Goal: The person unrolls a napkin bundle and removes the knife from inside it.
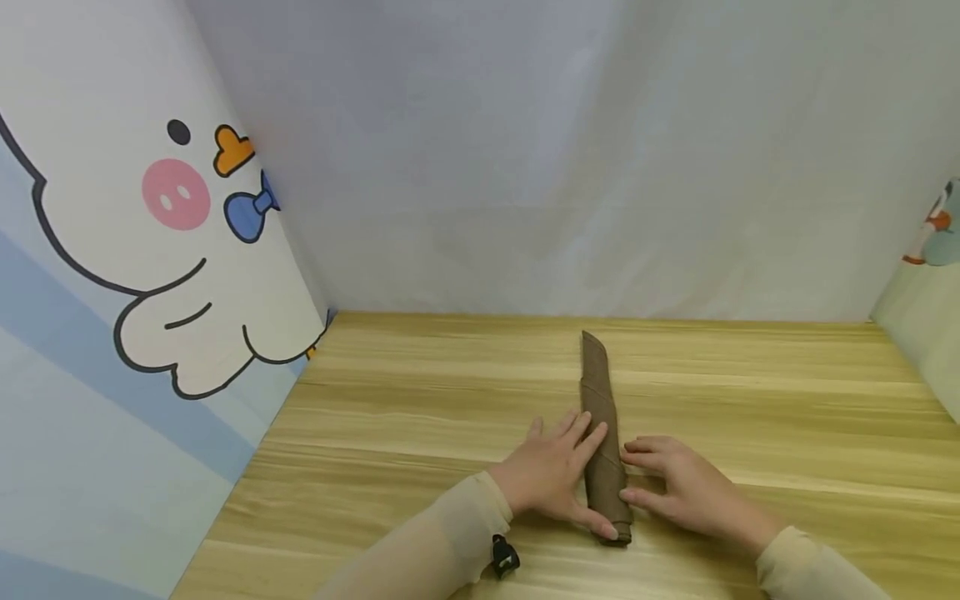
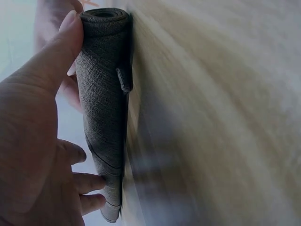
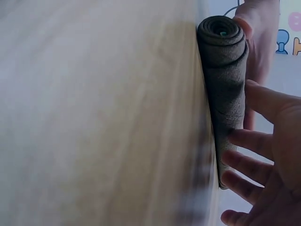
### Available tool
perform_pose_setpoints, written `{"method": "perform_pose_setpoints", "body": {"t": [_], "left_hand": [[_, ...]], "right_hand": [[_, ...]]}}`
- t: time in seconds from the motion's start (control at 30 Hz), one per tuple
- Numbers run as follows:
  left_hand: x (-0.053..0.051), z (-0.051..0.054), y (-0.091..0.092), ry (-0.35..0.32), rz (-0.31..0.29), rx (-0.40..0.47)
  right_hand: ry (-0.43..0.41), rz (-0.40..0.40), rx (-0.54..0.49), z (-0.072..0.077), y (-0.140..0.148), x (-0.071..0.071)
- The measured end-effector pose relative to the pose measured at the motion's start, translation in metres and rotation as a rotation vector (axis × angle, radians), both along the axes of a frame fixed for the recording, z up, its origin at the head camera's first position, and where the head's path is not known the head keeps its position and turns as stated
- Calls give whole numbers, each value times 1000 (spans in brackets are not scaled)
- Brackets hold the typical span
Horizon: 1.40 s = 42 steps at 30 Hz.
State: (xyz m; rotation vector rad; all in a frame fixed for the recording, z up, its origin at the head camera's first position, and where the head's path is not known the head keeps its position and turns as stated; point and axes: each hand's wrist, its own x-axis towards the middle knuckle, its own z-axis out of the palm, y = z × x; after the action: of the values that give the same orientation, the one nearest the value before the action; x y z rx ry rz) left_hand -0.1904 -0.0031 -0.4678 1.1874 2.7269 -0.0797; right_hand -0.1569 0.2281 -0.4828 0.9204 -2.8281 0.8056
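Note:
A brown cloth (image 1: 604, 475), rolled into a long tapered tube, lies on the wooden table. Its thicker, spiral-layered end faces me; the thinner end points away. My left hand (image 1: 551, 471) rests on the roll's left side with fingers spread, the thumb at the near end. Along the right side, my right hand (image 1: 690, 487) has its thumb and fingertips at the cloth. In the left wrist view, a small flap of cloth (image 2: 124, 79) sticks out from the roll (image 2: 101, 108). The right wrist view shows the coiled end of the roll (image 3: 223, 52) and loosely extended fingers.
A plain whitish sheet (image 1: 525, 167) hangs behind the table (image 1: 420, 417). To the left stands a panel with a cartoon bird (image 1: 97, 200); another printed panel (image 1: 933, 308) borders the right. A small black object (image 1: 504, 556) sits by my left cuff.

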Motion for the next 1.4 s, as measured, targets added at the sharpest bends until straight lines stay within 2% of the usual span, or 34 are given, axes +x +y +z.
{"method": "perform_pose_setpoints", "body": {"t": [0.2,0.4,0.57,1.03,1.23,1.4], "left_hand": [[0,0,2,23,23,-56],[0,0,6,41,30,-100],[1,1,8,37,32,-118],[-2,2,10,19,35,-131],[-4,0,10,17,34,-120],[-5,-1,8,19,25,-114]], "right_hand": [[30,-35,31,-1,-3,0],[48,-32,17,-2,-6,1],[7,-28,-10,-1,-7,4],[-83,66,-84,0,-7,0],[-119,64,-103,-1,-9,-1],[-104,44,-108,-1,-13,0]]}}
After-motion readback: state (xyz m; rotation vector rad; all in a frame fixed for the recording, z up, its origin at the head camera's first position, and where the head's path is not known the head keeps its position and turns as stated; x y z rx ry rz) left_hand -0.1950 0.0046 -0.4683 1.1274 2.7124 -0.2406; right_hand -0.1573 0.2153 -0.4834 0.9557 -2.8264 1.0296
